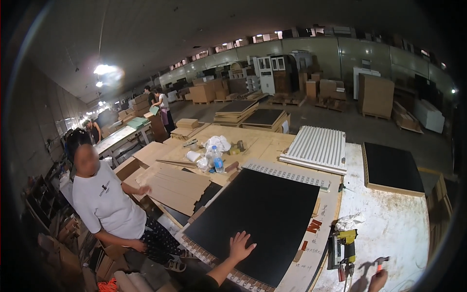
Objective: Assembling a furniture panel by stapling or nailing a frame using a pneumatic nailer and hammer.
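One black panel point(260, 214), one hammer point(380, 264)

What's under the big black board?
A pale surface with markings peeks out past the right edge of the black board. The left hand rests on top; the rest underneath is covered.

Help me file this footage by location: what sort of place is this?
Probably a furniture workshop or factory: the left hand rests on a large black panel, the right hand holds a hammer, and a white cabinet stands in the background.
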Demonstrator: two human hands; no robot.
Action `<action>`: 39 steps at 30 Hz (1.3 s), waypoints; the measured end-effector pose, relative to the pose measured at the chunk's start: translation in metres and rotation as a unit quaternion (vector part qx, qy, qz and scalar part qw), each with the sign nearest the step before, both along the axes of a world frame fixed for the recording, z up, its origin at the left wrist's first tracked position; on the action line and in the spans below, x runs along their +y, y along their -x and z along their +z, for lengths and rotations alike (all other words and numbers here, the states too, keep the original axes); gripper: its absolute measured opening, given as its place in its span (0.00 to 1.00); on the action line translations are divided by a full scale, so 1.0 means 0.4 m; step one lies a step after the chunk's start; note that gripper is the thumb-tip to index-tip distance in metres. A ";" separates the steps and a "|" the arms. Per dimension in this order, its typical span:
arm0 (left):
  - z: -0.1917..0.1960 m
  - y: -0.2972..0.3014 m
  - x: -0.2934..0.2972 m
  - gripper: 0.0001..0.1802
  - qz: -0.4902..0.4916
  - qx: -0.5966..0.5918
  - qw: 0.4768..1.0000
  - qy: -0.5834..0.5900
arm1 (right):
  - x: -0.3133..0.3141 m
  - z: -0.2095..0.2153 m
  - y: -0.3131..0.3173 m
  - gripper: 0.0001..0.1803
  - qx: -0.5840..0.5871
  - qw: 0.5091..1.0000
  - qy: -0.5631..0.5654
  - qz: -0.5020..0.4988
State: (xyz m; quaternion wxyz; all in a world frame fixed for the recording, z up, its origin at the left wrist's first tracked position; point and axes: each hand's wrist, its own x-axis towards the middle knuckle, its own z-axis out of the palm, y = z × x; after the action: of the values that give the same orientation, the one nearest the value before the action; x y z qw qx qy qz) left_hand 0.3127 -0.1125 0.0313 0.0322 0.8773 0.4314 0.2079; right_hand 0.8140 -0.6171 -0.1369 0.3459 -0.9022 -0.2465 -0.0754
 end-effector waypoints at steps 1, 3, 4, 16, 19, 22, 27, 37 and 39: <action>0.010 -0.032 -0.011 0.30 -0.001 -0.098 0.993 0.065 | -0.008 0.074 0.024 0.17 -0.006 0.997 -0.029 -0.078; 0.041 -0.089 -0.072 0.26 -0.034 -0.260 0.958 0.113 | 0.131 0.415 0.091 0.06 -0.093 0.973 -0.151 -0.145; 0.089 -0.144 -0.118 0.24 -0.090 -0.271 0.948 0.142 | 0.097 0.433 0.056 0.08 -0.098 0.966 -0.193 -0.140; 0.273 -0.382 -0.276 0.19 -0.079 -0.472 0.595 0.646 | 0.661 0.698 0.690 0.23 0.140 0.883 -0.294 0.337; 0.217 -0.281 -0.129 0.16 -0.033 -0.384 0.666 0.639 | 0.732 0.553 0.624 0.26 0.163 0.924 -0.243 0.245; 0.232 -0.246 -0.086 0.13 -0.036 -0.188 0.801 0.567 | 0.851 0.435 0.606 0.30 0.156 0.953 -0.114 0.236; 0.239 -0.277 -0.074 0.10 -0.092 -0.134 0.843 0.513 | 0.981 0.389 0.609 0.31 0.204 0.968 -0.038 0.141; 0.148 -0.429 0.004 0.15 -0.072 0.066 0.970 0.224 | 0.974 0.363 0.640 0.26 0.163 0.971 -0.126 0.123; 0.177 -0.449 0.039 0.16 -0.084 0.062 0.960 0.259 | 0.977 0.376 0.632 0.27 0.197 0.961 -0.132 0.143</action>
State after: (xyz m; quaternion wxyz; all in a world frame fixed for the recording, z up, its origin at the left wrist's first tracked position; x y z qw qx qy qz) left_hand 0.4924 -0.0967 0.1020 0.2484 0.8834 0.3961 0.0305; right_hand 0.5611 -0.2264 0.0133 0.5105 -0.8010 -0.2877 0.1227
